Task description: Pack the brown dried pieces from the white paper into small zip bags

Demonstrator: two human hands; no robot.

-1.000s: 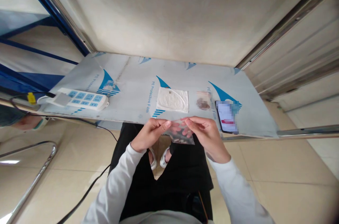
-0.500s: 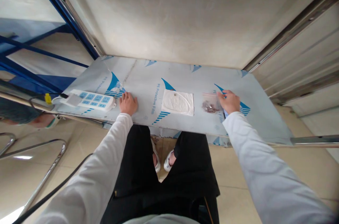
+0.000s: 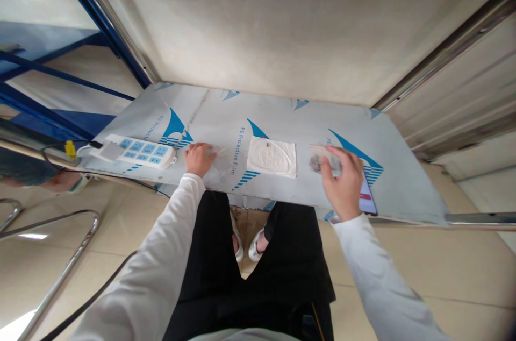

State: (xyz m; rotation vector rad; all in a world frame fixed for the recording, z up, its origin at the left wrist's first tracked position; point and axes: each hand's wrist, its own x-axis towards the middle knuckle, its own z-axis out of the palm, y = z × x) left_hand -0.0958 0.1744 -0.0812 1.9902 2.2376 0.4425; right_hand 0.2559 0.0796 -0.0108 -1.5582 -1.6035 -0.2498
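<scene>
My left hand (image 3: 198, 159) rests low over the front of the shelf, fingers curled. A crumpled, see-through plastic bag (image 3: 222, 164) spreads from its thumb side and appears pinched there. On the right, my right hand (image 3: 343, 182) hovers with thumb and forefinger apart, over a small clear zip bag (image 3: 316, 162) of dark bits, partly covered by the hand. Beneath the right wrist a phone (image 3: 367, 198) shows its lit screen. Between the hands lies a flat white packet (image 3: 272, 157) with a curved cord-like outline.
A white power strip (image 3: 147, 153) with a plugged-in adapter (image 3: 108, 151) stands at the left of the film-covered shelf (image 3: 407, 179). A pale panel (image 3: 258, 29) rises behind. Blue frame bars (image 3: 97, 13) and a chrome chair leg (image 3: 68, 271) are at left.
My right hand has come nearer and spread its fingers, uncovering part of the phone. My left hand has shifted slightly right, and the see-through bag now shows beside it.
</scene>
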